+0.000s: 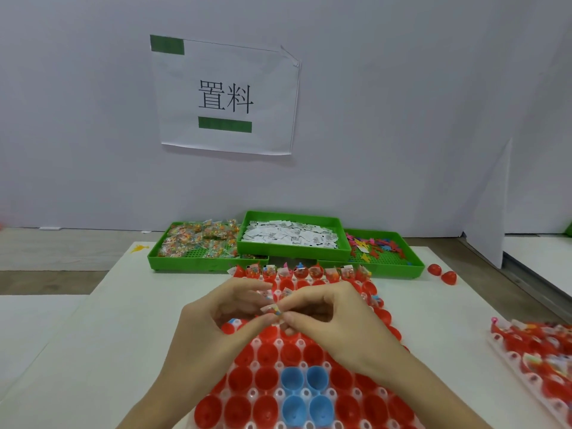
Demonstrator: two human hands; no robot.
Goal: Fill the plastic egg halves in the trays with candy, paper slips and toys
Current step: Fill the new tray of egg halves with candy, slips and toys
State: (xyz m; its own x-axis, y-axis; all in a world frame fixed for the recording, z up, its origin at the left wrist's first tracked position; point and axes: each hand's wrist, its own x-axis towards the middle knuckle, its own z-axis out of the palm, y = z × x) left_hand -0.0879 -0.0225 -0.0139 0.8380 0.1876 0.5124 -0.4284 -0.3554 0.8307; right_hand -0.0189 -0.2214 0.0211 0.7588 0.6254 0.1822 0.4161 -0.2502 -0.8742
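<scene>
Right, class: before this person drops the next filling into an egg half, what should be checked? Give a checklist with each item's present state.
1. Filling in hand: ok. Left hand and right hand together pinch a small candy packet.
2. Empty halves to fill: ok. Red halves and blue halves in the near tray look empty.
3. Far row filled: ok, slips and toys stick out.
4. Supplies: ok. Candy bin, slip bin and toy bin all hold stock.
5. Half directly under the hands empty: cannot tell, hidden.
6. Stray halves on the table: not ok, outside any tray.
</scene>
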